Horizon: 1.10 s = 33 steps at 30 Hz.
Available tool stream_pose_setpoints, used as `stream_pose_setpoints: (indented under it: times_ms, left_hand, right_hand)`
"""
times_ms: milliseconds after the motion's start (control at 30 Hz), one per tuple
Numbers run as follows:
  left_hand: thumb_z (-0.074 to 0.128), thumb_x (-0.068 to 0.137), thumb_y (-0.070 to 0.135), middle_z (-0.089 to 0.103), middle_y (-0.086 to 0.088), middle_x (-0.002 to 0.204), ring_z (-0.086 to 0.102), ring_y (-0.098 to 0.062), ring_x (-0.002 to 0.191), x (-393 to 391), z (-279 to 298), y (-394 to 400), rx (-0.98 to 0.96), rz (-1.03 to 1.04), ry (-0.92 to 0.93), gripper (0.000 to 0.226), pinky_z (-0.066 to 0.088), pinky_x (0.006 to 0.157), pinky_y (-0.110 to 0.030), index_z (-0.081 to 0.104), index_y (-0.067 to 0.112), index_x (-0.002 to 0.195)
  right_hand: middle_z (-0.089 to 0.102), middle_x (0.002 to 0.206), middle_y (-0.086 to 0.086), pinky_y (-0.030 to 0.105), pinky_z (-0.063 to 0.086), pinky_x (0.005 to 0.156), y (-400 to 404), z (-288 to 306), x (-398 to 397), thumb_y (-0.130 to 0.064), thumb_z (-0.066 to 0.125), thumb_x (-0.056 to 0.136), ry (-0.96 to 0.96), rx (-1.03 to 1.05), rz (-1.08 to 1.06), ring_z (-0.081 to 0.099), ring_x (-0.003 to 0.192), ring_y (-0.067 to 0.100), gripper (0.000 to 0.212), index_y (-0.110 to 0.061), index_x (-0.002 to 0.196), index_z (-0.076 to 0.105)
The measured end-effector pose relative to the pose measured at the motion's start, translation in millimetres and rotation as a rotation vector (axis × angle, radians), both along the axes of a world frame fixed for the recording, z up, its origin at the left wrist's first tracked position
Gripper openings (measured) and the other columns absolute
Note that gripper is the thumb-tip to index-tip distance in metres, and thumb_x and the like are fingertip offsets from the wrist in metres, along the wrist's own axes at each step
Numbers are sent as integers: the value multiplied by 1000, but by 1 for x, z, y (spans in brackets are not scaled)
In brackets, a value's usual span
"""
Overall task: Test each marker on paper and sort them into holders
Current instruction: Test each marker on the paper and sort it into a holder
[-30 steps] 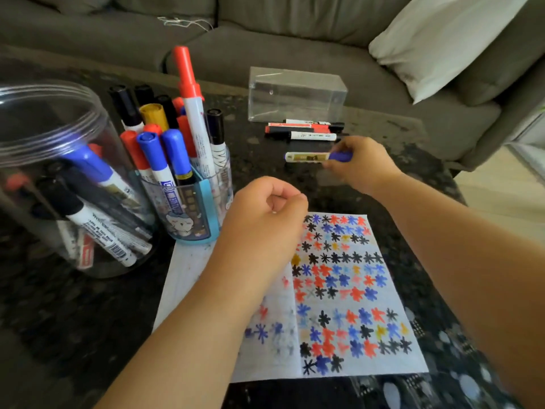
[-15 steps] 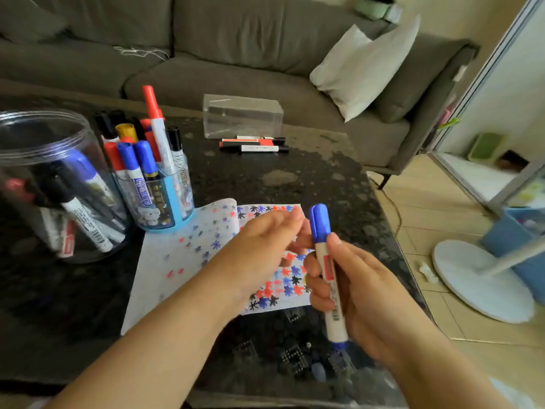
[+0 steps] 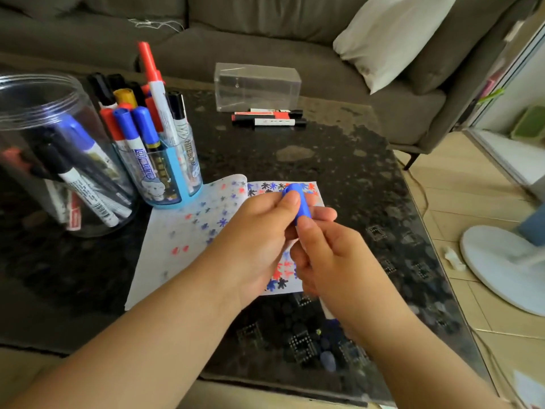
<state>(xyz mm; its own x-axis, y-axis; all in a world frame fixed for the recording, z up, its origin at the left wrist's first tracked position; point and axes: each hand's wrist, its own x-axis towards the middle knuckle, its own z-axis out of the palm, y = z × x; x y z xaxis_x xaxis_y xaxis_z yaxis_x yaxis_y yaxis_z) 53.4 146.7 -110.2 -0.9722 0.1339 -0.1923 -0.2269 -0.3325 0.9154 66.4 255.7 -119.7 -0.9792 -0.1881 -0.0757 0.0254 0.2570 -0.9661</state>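
Marker: being held above the paper, blue cap pointing up and away; most of the white barrel is hiding inside the right hand, its lower end showing below the palm.
Left hand: thumb and fingers are pinching the blue cap from the left side.
Right hand: fingers are curling round the barrel, thumb lying against the base of the cap.
Paper: lying flat on the table under both hands, carrying rows of red, blue and black star marks; its left leaf is showing fainter marks.
Cup: blue, standing at the paper's far left corner, holding upright markers with red, blue, black and yellow caps.
Jar: large and clear, standing just left of the cup, holding leaning markers.
Box: clear, standing at the table's far edge.
Loose markers: three lying side by side just in front of the box.
Table: dark, speckled top, bearing all of the above.
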Motion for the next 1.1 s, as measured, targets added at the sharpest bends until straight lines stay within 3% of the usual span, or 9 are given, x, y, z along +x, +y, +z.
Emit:
stream_pose_setpoints:
  times_ms: [100,267,367,467,567,667,767,933,1100]
  left_hand:
    - [37,100,17,74,-2,82,70,-15,87,-2,-2,3,-58,63,-17,31,55,71,-22,63,9,85]
    - [42,99,25,74,0,83,68,-16,93,-8,-9,5,-170,195,-146,38,45,96,-35,70,15,75]
    - [38,100,31,74,-2,72,71,-16,83,-21,-7,-14,-72,346,-218,33,39,103,-37,61,10,87]
    - [37,100,30,75,6,81,70,-10,91,-19,-3,-30,-143,281,-103,29,38,95,-31,58,10,97]
    - [41,97,37,73,11,96,65,-4,100,-11,-8,-32,-259,182,-99,30,36,100,-31,61,17,108]
    - [53,89,46,71,12,98,63,-8,100,-9,-12,-39,-428,243,-112,23,41,101,-41,68,29,92]
    - [60,83,49,71,10,91,62,-9,94,-6,-11,-43,-569,241,-98,23,46,96,-42,70,29,90]
    - [66,82,38,70,7,84,62,-9,84,-2,-10,-44,-705,150,10,12,48,77,-32,68,26,84]
    - [75,74,26,70,7,81,65,-9,79,-4,-15,-42,-804,73,120,14,52,77,-29,66,28,85]
  right_hand:
    - [46,59,-17,16,33,48,2,-2,-2,-34,40,98,141,338,-11,47,45,4,35,-27,64,46]
    - [63,90,0,28,38,58,3,0,-5,-40,35,98,261,636,40,50,61,16,34,-18,115,55]
    - [47,71,-8,27,31,54,2,-6,3,-41,35,99,338,773,166,43,62,14,22,-23,91,46]
    - [45,58,-7,23,33,52,10,-8,3,-44,38,97,254,617,123,40,51,9,33,-24,70,41]
    - [53,53,-7,25,42,56,22,-6,0,-48,38,95,117,519,86,45,47,3,42,-18,71,55]
    - [63,62,-7,30,53,66,27,-2,3,-34,39,98,-92,260,134,55,55,5,29,-22,98,66]
    - [74,85,-4,17,51,62,30,-1,9,-23,51,90,-195,1,140,62,61,9,37,-35,124,45]
    - [70,84,24,18,52,49,32,3,13,-18,58,75,-399,-571,19,56,47,12,13,-14,76,70]
    - [68,75,22,17,49,42,40,-8,9,0,67,44,-496,-879,-60,59,47,12,37,-6,78,77]
